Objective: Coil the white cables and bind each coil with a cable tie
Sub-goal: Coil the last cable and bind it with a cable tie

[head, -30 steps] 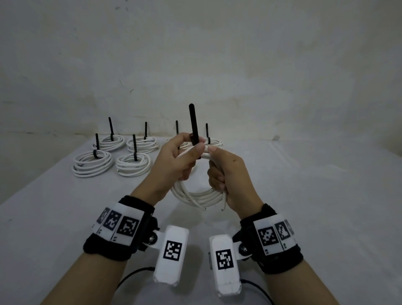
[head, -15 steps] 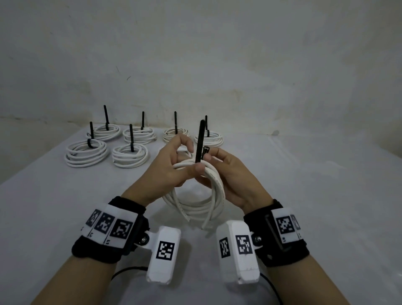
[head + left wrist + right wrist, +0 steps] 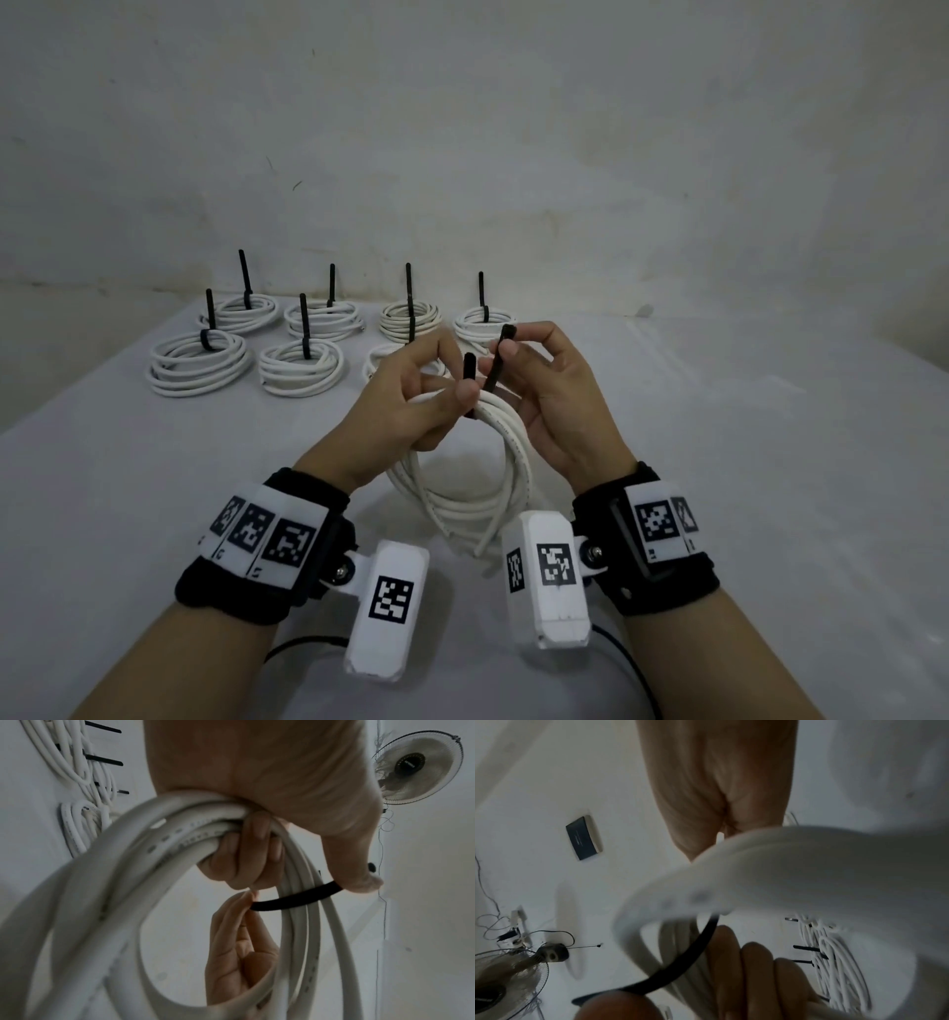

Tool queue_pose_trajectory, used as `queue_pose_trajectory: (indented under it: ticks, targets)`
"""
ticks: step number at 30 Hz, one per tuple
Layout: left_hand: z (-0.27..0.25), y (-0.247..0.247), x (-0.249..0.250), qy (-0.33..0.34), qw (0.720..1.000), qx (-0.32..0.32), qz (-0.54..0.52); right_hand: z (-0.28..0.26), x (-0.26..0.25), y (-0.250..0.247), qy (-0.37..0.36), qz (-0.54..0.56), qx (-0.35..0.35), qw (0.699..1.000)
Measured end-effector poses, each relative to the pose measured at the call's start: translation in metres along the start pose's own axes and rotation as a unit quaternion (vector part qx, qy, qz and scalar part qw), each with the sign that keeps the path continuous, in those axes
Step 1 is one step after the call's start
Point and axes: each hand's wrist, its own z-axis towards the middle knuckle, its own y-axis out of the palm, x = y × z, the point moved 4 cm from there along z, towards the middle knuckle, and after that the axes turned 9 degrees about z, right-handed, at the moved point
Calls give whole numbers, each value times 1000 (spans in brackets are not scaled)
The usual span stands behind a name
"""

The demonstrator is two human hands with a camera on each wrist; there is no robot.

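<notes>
Above the white table (image 3: 744, 488) my left hand (image 3: 405, 398) grips the white round cable coil (image 3: 506, 462); my right hand (image 3: 560, 395) pinches the black plastic cable tie (image 3: 497, 367) looped round it.

Blurred cable (image 3: 795, 874) close to the lens
A black tie (image 3: 680, 969) curves under it; fingers (image 3: 754, 973) below, fan (image 3: 508, 983) lower left.

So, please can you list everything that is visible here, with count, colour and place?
Held coil: one, white, in both hands above the table.
Tie: one, black, looped under the held coil, both ends up, not closed.
Tied coils: seven visible, white with black ties, far left of the table; one partly hidden.
Table: one, white.
Fan: one, by the wall, wrist views.
Left hand: grips the held coil and one tie end.
Right hand: pinches the other tie end.
</notes>
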Motion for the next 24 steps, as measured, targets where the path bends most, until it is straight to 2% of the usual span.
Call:
queue_pose_trajectory:
  ticks: [4,9,24]
  targets:
    - [0,-3,-1,-22,999,43,-5,-5,-14,10,-57,-49,-55,996]
    - [-1,-3,3,-30,999,29,2,-12,-15,20,-89,-150,-110,979]
    - [-2,-2,3,-36,999,29,8,-11,-14,20,-99,-178,-118,972]
